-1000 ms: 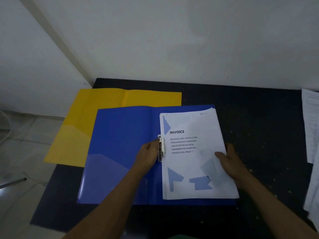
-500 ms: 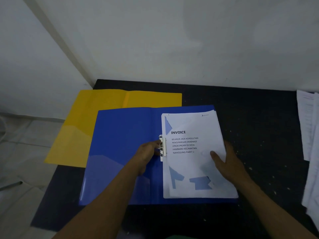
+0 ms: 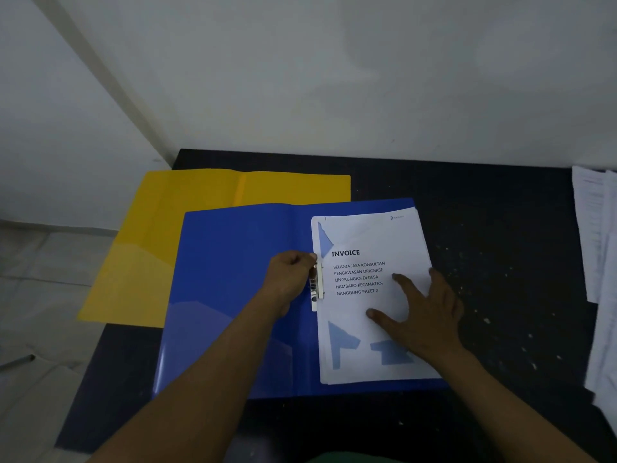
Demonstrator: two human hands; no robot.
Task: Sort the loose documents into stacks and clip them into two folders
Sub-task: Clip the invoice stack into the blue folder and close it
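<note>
An open blue folder point(image 3: 240, 295) lies in the middle of the dark table point(image 3: 500, 262). A white paper stack point(image 3: 360, 238) topped by a sheet headed INVOICE rests on its right half. A metal clip point(image 3: 317, 285) sits at the folder's spine on the stack's left edge. My left hand point(image 3: 290, 275) has its fingers closed on the top of that clip. My right hand point(image 3: 420, 315) lies flat with spread fingers on the stack's right side, pressing it down. An open yellow folder point(image 3: 187, 228) lies behind and left, partly under the blue one.
More loose white papers point(image 3: 597, 262) lie along the table's right edge. The table meets a white wall at the back. The yellow folder overhangs the table's left edge above a tiled floor point(image 3: 43, 295). Pale specks dot the table right of the blue folder.
My right hand has slid up and leftward over the stack, fingers now near its middle. My left hand stays at the clip, shifted slightly toward its top end.
</note>
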